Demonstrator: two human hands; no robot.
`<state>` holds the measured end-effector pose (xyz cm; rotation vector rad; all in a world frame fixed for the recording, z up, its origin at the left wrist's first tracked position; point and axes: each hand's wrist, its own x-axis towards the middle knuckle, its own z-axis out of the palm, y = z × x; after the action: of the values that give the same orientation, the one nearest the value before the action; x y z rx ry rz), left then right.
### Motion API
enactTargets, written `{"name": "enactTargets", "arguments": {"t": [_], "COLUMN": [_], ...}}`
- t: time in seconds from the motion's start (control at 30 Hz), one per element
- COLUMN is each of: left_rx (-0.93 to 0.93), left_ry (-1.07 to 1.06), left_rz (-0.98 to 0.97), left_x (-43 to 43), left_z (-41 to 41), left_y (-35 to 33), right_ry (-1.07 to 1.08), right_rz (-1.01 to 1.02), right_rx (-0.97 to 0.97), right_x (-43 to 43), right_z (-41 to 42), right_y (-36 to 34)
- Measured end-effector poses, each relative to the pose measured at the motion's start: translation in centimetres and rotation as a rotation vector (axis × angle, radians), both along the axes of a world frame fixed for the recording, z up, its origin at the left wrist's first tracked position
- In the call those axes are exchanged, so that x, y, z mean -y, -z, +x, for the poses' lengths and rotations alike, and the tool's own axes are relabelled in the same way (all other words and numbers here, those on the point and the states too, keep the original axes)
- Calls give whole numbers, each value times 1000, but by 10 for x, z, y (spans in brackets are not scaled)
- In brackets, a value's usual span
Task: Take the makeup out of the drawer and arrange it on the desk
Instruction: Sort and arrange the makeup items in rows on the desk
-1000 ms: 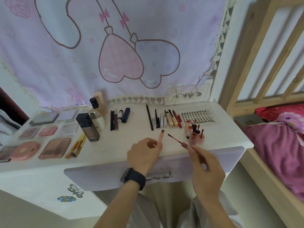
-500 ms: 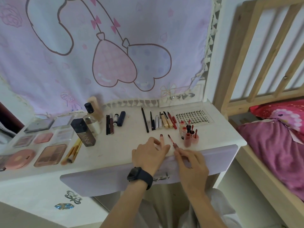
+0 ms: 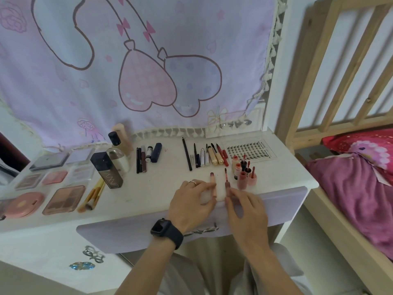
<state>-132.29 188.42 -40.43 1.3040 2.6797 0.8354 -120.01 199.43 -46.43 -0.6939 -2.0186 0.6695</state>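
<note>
Makeup lies in rows on the white desk (image 3: 165, 188). My left hand (image 3: 191, 202), with a ring and a black watch, pinches the lower end of a pale pink lip stick (image 3: 213, 182) that lies flat near the desk's front edge. My right hand (image 3: 246, 209) pinches the base of a dark pink lip wand (image 3: 226, 180), which lies parallel just to the right. The lilac drawer front (image 3: 282, 201) sits under both hands, and its silver handle (image 3: 204, 230) shows between my wrists.
Small lip tint tubes (image 3: 244, 173) stand right of the wand. Pencils and gold tubes (image 3: 208, 156) lie behind, with a lash tray (image 3: 246, 149) beside them. Bottles (image 3: 110, 167), brushes (image 3: 93, 194) and palettes (image 3: 63, 199) fill the left. A wooden bed frame (image 3: 319, 81) stands at the right.
Both hands came down from above the desk and laid the pink stick and the wand flat side by side near the front edge. The camera moved closer.
</note>
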Motion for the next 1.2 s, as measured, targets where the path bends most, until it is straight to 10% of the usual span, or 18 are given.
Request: {"name": "enactTargets", "arguments": {"t": [1.2], "left_rx": [-4], "left_ry": [-12], "left_rz": [97], "left_x": [-24], "left_z": [5], "left_y": [12], "right_ry": [-17], "right_rz": [88], "right_rx": [54], "right_x": [-5], "right_z": [5], "right_y": [-16]}}
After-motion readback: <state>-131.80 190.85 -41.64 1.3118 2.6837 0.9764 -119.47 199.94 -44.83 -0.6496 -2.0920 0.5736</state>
